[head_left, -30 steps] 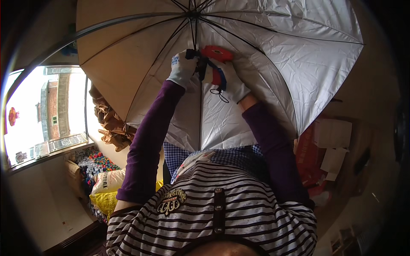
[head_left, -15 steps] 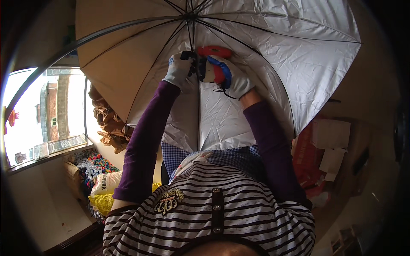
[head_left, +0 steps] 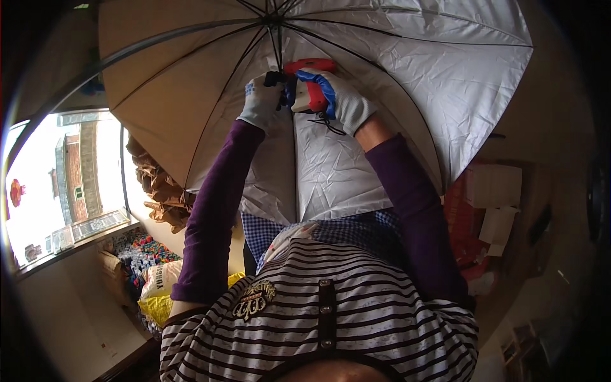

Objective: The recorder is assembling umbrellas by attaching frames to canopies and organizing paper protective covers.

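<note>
An opened umbrella (head_left: 356,153) with a silver-grey inner side and black ribs spreads in front of me, its hub at the top. My left hand (head_left: 262,99), in a white glove with dark fingertips, is closed at a black umbrella rib (head_left: 278,54) running down from the hub. Close beside it, my right hand (head_left: 344,99), in a white glove with a blue palm, grips a red and cream hand-held tool (head_left: 309,99). A thin black cord dangles from this tool. Its front end is at my left fingertips, which hide the contact point. A red bar-like part (head_left: 310,64) shows just above.
A curved dark shaft (head_left: 153,41) arches across the upper left. Beyond it is a bright window (head_left: 57,178). Crumpled brown material (head_left: 159,184) and a white and yellow sack (head_left: 159,283) are at left. Red packaging and white boxes (head_left: 496,184) stand at right.
Both hands and the tool have shifted slightly up and left in the picture, along with the umbrella. My right hand has turned a little, showing more of the tool's red side.
</note>
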A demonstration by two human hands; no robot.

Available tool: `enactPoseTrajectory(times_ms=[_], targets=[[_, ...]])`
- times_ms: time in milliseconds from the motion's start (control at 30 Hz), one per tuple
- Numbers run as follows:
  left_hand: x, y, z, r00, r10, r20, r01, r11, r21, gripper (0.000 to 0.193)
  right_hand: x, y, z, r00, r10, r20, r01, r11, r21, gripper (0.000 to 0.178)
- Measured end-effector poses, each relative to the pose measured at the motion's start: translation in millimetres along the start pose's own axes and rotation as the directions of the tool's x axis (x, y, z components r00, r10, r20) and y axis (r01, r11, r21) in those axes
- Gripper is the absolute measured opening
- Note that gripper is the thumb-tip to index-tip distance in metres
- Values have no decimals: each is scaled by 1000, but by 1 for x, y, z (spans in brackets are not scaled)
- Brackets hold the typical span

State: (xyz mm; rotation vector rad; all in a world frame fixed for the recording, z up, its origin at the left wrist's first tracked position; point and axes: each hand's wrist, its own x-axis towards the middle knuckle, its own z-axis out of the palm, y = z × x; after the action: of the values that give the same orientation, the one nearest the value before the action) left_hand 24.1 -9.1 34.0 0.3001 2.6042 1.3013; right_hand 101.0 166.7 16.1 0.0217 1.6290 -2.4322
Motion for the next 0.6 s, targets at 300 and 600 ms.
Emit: enactPoseTrajectory(times_ms=[300, 600], targets=[[-18, 9, 11, 996, 87, -13, -80, 957, 279, 21, 13, 1, 24, 917, 383, -108, -297, 839, 455, 26], [24, 24, -57, 891, 453, -29, -304, 642, 704, 23, 21, 58, 27, 994, 52, 96, -107, 660, 744, 27]])
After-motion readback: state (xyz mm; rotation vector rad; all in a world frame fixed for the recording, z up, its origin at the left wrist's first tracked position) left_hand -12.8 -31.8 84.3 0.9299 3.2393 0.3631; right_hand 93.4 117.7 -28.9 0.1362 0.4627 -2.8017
